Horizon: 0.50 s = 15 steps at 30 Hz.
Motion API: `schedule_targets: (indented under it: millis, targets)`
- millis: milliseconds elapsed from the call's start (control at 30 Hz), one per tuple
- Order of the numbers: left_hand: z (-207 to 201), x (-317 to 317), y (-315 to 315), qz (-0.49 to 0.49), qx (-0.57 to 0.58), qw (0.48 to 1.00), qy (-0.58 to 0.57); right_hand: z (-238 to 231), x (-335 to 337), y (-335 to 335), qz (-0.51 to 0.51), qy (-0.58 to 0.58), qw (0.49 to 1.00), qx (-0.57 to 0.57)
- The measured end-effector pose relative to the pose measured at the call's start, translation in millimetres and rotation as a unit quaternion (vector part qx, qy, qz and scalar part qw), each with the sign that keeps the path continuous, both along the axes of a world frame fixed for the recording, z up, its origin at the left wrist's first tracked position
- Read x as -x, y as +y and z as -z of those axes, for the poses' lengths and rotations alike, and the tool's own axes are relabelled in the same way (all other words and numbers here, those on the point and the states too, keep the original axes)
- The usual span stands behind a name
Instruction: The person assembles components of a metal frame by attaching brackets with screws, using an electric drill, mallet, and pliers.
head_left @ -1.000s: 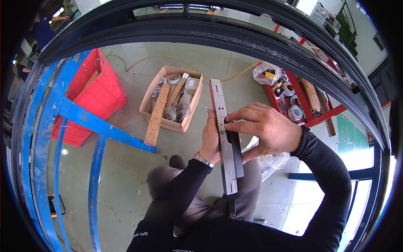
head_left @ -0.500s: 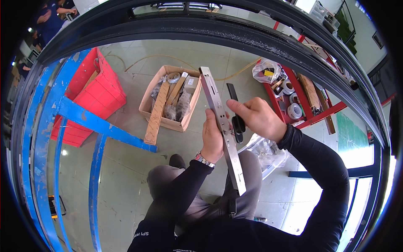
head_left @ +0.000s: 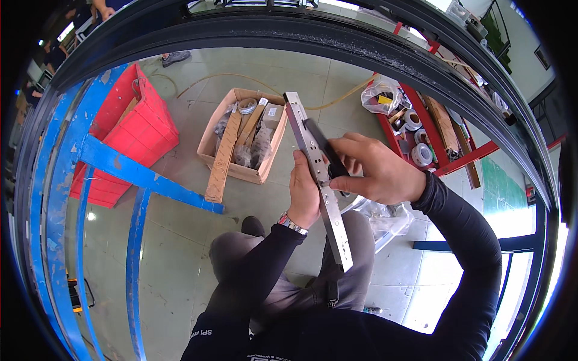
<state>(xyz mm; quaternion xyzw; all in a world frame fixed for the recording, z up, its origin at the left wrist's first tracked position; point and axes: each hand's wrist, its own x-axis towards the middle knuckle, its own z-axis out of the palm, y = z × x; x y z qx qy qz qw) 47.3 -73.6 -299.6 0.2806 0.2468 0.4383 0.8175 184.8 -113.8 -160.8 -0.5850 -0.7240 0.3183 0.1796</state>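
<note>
A long silver metal lock strip with holes and slots slants over my lap. My left hand is closed around its middle from the left, thumb along the edge. My right hand grips a black door handle from the right. The handle lies right alongside the strip, its long lever slanting up past the fingertips. My right thumb reaches over to the strip near its middle. The handle's lower part is mostly hidden behind my right fingers, so I cannot tell whether it is seated in the strip.
A dark frame arches across the far side. A blue metal stand and red bin are at left. Ahead sits a cardboard box of parts; at right, a red rack holds tape rolls beside a plastic bag.
My right hand has brought the handle leftward against the strip, and its fingers have turned toward the strip. My left hand still holds the strip. A shoe has appeared behind the red bin.
</note>
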Motion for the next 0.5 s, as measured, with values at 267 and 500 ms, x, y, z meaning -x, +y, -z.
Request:
schedule_targets:
  millis: [267,500]
  targets:
    - [-12.2,2.5,0.0,-0.006,0.039,0.998,-0.058,-4.9,17.2,-17.4,-0.199,-0.126,0.941,-0.242]
    - [-10.1,9.2,4.9,0.009,0.080,0.996,-0.032,4.7,-1.6,-21.5,-0.185,-0.183,0.917,-0.303]
